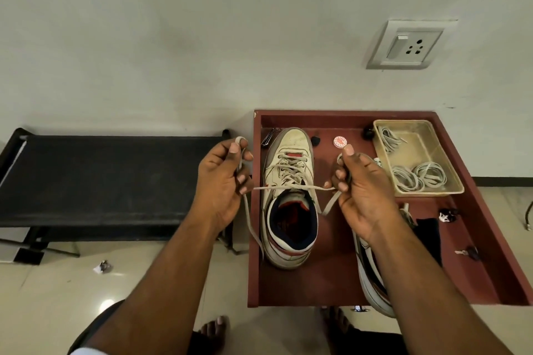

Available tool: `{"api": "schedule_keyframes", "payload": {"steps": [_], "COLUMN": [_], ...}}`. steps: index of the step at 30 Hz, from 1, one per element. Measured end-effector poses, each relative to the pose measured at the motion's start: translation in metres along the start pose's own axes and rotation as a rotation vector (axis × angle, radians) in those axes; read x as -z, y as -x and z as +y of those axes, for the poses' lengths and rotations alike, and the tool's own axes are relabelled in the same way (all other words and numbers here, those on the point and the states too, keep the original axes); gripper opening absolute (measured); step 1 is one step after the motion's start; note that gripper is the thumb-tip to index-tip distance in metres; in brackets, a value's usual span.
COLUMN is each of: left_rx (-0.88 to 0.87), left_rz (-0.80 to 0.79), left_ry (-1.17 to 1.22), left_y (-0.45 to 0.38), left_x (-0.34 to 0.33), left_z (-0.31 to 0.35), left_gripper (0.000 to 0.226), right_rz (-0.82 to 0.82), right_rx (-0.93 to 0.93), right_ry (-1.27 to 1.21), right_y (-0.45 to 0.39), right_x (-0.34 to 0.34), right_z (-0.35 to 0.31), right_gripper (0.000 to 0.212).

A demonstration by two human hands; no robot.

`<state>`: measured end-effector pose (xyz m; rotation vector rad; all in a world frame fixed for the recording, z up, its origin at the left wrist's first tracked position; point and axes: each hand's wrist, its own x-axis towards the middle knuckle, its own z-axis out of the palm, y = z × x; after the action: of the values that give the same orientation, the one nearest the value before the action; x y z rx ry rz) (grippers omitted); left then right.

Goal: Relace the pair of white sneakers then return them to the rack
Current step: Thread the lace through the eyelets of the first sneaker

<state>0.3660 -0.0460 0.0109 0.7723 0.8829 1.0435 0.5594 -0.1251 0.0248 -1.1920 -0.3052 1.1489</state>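
A white sneaker (pixel 290 196) with red and navy trim stands toe away from me on the red-brown table (pixel 331 282). Its grey lace (pixel 294 188) is threaded through the eyelets and stretches taut across the top, one end in each hand. My left hand (pixel 222 181) grips the left end, whose tail hangs down beside the shoe. My right hand (pixel 360 184) grips the right end. The second sneaker (pixel 372 277) lies to the right, mostly hidden under my right forearm.
A clear tray (pixel 450 181) with several coiled laces sits at the table's back right. A round red-and-white cap (pixel 340 141), small dark items and a dark cloth (pixel 429 236) lie on the table. A black rack (pixel 109 179) stands to the left, against the wall.
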Motion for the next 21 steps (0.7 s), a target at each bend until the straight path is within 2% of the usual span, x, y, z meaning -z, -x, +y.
{"api": "schedule_keyframes", "payload": {"steps": [4, 7, 9, 12, 15, 18, 21], "left_rx": [-0.037, -0.04, -0.052, -0.09, -0.081, -0.105, -0.252], "left_rz": [-0.069, -0.181, -0.278, -0.392, -0.421, -0.438, -0.421], "left_ry": [-0.178, -0.359, -0.45, -0.542, -0.547, -0.617, -0.832], "left_y": [0.001, 0.006, 0.008, 0.01, 0.008, 0.003, 0.001], "left_x": [-0.006, -0.015, -0.021, -0.027, -0.026, -0.025, -0.023], "left_z": [-0.002, -0.002, 0.0, 0.002, 0.002, 0.003, 0.002], "left_gripper": [0.02, 0.024, 0.024, 0.022, 0.02, 0.033, 0.039], "right_rz": [-0.111, -0.236, -0.262, -0.264, -0.367, -0.461, -0.523], "right_rx": [0.027, 0.059, 0.087, 0.168, 0.21, 0.159, 0.115], "right_ry": [0.003, 0.027, 0.077, 0.275, 0.468, 0.514, 0.631], "right_y": [0.004, 0.007, 0.009, 0.01, 0.011, 0.007, 0.0], "right_x": [0.001, -0.002, -0.006, -0.009, -0.011, -0.014, -0.01], "right_z": [0.0, 0.001, 0.003, 0.002, -0.006, -0.014, -0.015], "right_gripper": [0.01, 0.026, 0.032, 0.026, 0.024, 0.035, 0.06]}}
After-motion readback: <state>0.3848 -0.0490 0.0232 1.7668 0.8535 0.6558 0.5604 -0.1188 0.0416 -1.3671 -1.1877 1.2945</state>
